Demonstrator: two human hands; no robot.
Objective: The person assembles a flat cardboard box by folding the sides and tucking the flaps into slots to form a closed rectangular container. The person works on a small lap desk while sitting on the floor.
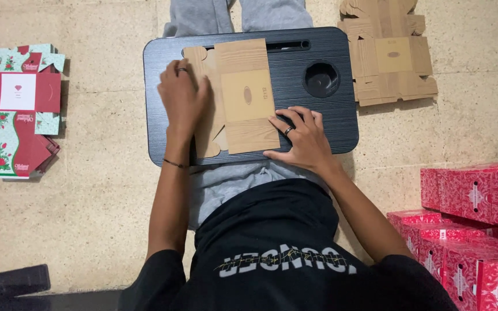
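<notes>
- The left hand (183, 97) lies palm down, fingers spread flat, pressing on the left flap of a flattened brown cardboard box blank (243, 95); it grips nothing, only presses. A ring shows on one finger and a thin dark band circles the wrist.
- The right hand (301, 137) rests with fingers loosely spread, its fingertips touching the lower right corner of the same blank, the palm on the surface beside it. It is not closed around anything. A dark ring sits on one finger.
- The cardboard box blank lies flat between the two hands, its left edge under the left hand and its lower right corner under the right fingertips, the middle panel bare between them.
- Under both hands and the blank is a black lap desk (341, 115), resting across the person's legs in grey trousers; a round cup recess (321, 79) sits in it just beyond the right hand.
- Farther out past the right hand, on the beige floor (87, 201), lies a stack of brown blanks (387, 55).
- Near the right forearm stand folded red boxes (474, 224) in a pile.
- Well off to the left of the left hand lie red and pale green printed blanks (15, 109), flat.
- By the left elbow a dark phone (21, 280) lies on the floor.
</notes>
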